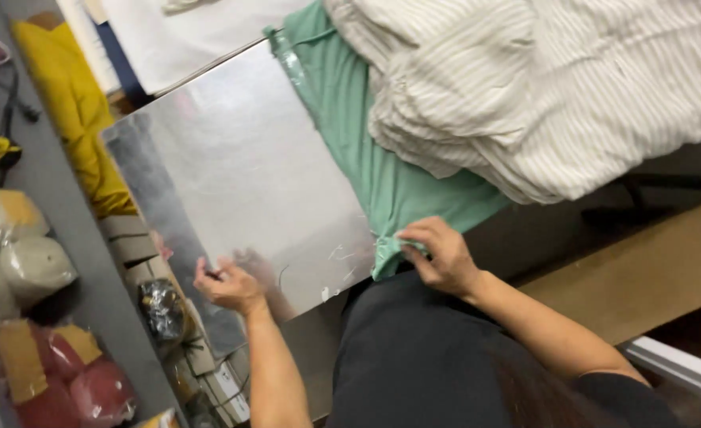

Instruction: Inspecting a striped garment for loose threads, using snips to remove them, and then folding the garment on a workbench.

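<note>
A shiny metal-topped table (231,166) fills the middle of the view. On it lies a green garment (374,158), partly under a pile of white striped cloth (540,87). My right hand (441,257) pinches the green garment's near corner at the table's edge. My left hand (227,284) rests on the table's near edge with its fingers curled, and I cannot make out anything in it. My dark-clothed body fills the bottom centre.
A grey shelf (57,198) at the left holds bagged cream and red yarn cones (25,261), a tape roll and a yellow tool. Yellow cloth (73,95) hangs beside the table. Cardboard boxes sit below. A brown board (651,269) lies at the right.
</note>
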